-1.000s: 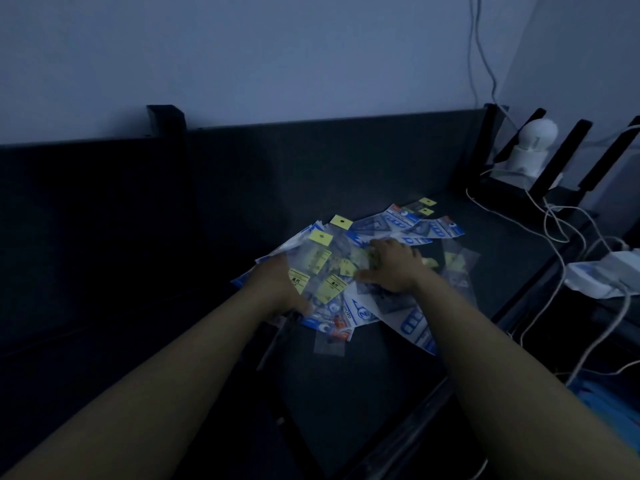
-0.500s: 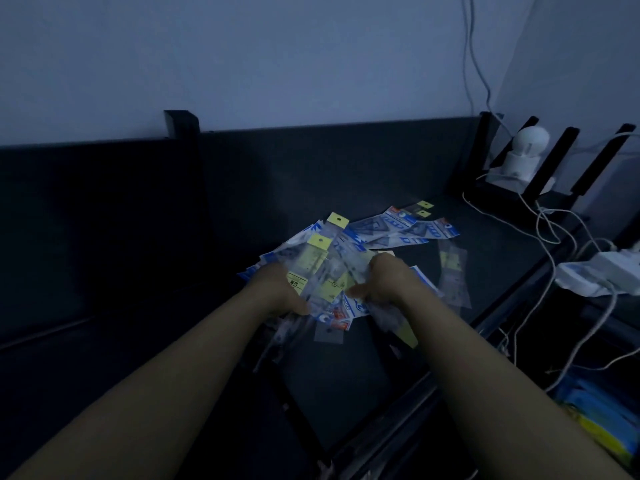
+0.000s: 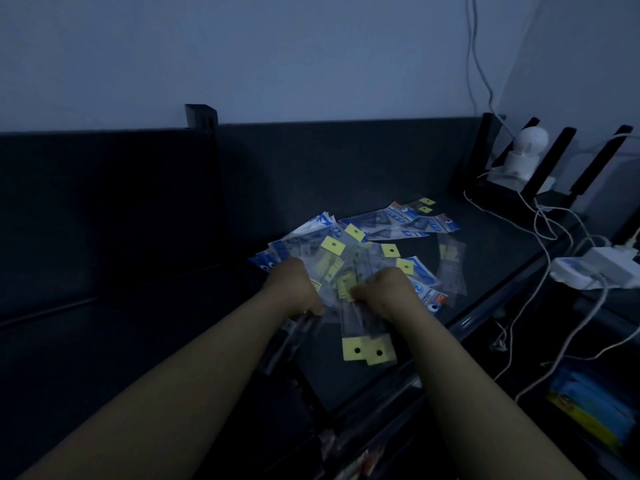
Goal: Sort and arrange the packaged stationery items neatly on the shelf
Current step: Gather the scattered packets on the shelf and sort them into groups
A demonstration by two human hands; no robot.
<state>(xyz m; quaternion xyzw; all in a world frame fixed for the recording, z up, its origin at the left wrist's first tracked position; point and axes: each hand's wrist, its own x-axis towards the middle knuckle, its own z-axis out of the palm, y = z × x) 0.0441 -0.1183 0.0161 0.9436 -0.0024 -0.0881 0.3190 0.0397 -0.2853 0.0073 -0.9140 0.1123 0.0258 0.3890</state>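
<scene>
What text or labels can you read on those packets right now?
None can be read for certain.
Blue-and-white packets: large white lettering, blurred.
Yellow header tags: only punched holes, no words.
Yellowish labels on clear packets: print too small.
White power adapter: no legible marking.

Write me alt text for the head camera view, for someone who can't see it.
In dim light, a person's left hand and right hand press into a loose pile of clear stationery packets with yellow and blue header cards on a dark shelf. White cables and a white power adapter lie at right.
</scene>
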